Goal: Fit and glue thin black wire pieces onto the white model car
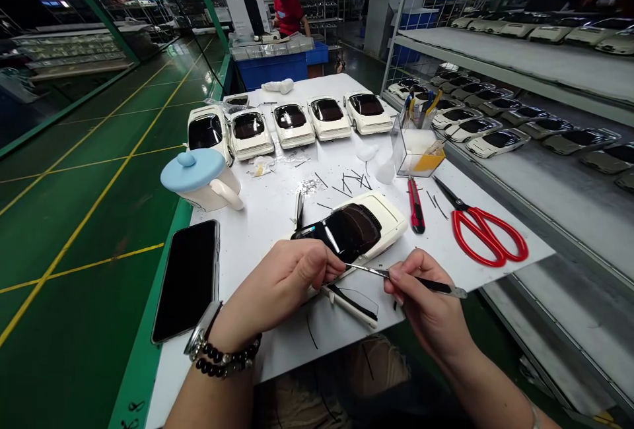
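A white model car (381, 214) with a dark roof and open doors lies on the white table in front of me. My right hand (423, 287) is closed around a pair of tweezers (430, 285), whose tips point left to my other hand's fingertips. My left hand (292, 274) is over the car's near side with its fingers pinched together at the tweezer tips. What it pinches is too small or hidden to name. Below it, the near door (354, 307) stands swung out toward me. The far door (298, 211) is also open.
Several white model cars (293, 127) line the table's back. A lidded mug (203, 181) and a phone (187, 280) lie left; a red cutter (416, 206), red-handled scissors (488, 234) and a clear box (419, 152) right. Black strips (347, 183) are scattered about. Shelves (520, 59) hold more cars.
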The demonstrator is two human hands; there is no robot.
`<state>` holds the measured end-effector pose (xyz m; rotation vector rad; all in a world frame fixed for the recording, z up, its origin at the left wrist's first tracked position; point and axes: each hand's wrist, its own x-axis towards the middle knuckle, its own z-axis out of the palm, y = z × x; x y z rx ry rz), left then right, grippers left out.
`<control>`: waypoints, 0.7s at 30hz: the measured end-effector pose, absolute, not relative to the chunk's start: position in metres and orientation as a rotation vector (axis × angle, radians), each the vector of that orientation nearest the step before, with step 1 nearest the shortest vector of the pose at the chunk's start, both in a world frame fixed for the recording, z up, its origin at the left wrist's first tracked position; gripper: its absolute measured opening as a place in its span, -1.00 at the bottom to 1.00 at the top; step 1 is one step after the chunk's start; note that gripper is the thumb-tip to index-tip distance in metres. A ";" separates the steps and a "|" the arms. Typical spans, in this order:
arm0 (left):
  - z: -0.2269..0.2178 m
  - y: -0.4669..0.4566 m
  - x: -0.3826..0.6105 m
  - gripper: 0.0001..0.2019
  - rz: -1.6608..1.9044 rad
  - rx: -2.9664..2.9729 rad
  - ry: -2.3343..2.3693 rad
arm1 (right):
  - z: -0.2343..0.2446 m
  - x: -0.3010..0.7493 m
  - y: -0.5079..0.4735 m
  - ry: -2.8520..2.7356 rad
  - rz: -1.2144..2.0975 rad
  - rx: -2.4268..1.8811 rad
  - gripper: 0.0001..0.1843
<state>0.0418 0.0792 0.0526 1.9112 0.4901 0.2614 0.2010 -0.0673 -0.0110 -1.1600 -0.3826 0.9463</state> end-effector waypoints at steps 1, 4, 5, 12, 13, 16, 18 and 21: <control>0.052 0.079 0.042 -0.31 0.262 1.913 0.491 | -0.011 0.201 -0.067 -0.379 0.946 -1.164 -0.70; 0.052 0.079 0.042 -0.30 0.263 1.914 0.496 | -0.011 0.201 -0.067 -0.375 0.951 -1.180 -0.68; 0.052 0.079 0.042 -0.30 0.262 1.912 0.498 | -0.011 0.201 -0.067 -0.381 0.954 -1.185 -0.68; 0.053 0.079 0.042 -0.32 0.258 1.897 0.504 | -0.011 0.200 -0.067 -0.391 0.921 -1.194 -0.68; 0.053 0.079 0.042 -0.32 0.257 1.898 0.503 | -0.011 0.200 -0.067 -0.384 0.919 -1.192 -0.67; 0.052 0.078 0.041 -0.31 0.260 1.912 0.495 | -0.011 0.200 -0.067 -0.381 0.929 -1.207 -0.67; 0.052 0.077 0.040 -0.31 0.260 1.927 0.494 | -0.012 0.200 -0.068 -0.403 0.940 -1.218 -0.67; 0.053 0.076 0.040 -0.31 0.256 1.939 0.497 | -0.013 0.201 -0.068 -0.447 0.933 -1.205 -0.69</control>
